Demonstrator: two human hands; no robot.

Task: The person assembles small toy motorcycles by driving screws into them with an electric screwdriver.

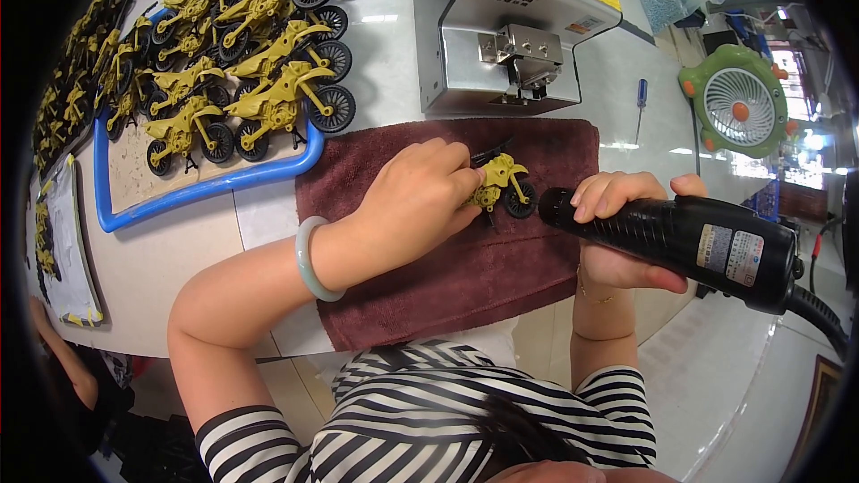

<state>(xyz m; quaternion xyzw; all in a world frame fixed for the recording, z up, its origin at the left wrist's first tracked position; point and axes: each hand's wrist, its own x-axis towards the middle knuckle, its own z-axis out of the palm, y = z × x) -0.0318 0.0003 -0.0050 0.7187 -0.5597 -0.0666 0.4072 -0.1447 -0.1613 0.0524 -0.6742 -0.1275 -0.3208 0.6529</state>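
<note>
A yellow toy motorcycle (501, 172) with a black wheel lies on a dark red towel (394, 304). My left hand (420, 188) is closed around its left end, hiding that part. In my right hand (617, 215) is a black corded electric screwdriver (707, 241), fingers wrapped around its body. The tool's dark round nose points left, close beside the toy's front wheel. I cannot tell whether its tip touches the toy.
A grey metal machine (501, 45) stands behind the towel. At the left, a blue-rimmed tray (210, 183) holds several yellow toy motorcycles, with more piled beyond. A blue-handled screwdriver (642, 94) and a green fan (738, 107) sit right. Another person's arm (67, 358) shows lower left.
</note>
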